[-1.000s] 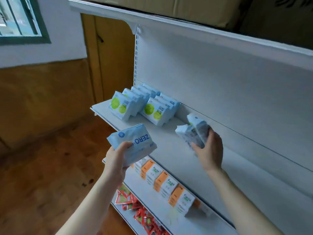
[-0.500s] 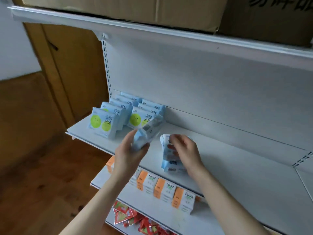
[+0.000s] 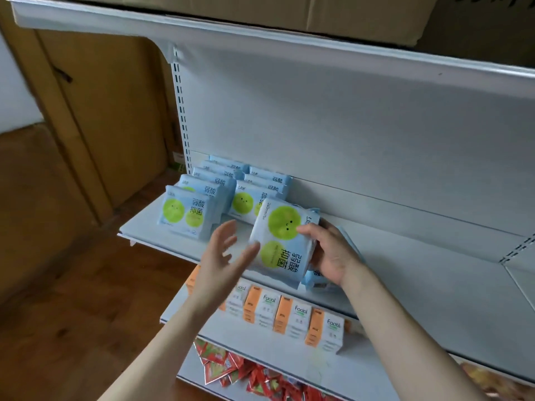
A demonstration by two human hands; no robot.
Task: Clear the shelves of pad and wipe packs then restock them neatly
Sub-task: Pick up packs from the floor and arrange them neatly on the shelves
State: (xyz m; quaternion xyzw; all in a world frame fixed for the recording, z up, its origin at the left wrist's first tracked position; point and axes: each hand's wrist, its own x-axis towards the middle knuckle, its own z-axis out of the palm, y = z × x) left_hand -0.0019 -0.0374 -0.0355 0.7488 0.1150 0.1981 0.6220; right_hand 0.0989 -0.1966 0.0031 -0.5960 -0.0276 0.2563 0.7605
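"Where's the pad pack [image 3: 285,241]?"

"Just over the middle shelf [image 3: 419,264], at 3 o'clock from the left hand [image 3: 223,259]. The right hand [image 3: 333,253] has it, thumb across the front by the upper green circle and fingers curled behind the right edge. That grip is closed firmly on the pack."

"And the left grip?"

"Wide open, holding nothing. The palm faces the pack with the fingers spread, tips just beside its left edge. It's too blurred to say whether they touch."

"How does the pack lie?"

"Tilted, print sideways, long axis roughly 1 o'clock to 7. The standing rows [image 3: 188,209] are at 10 o'clock, so I reckon it needs turning upright, and the left hand is nearer them. A second blue pack [image 3: 317,277] lies on the shelf under the right hand."
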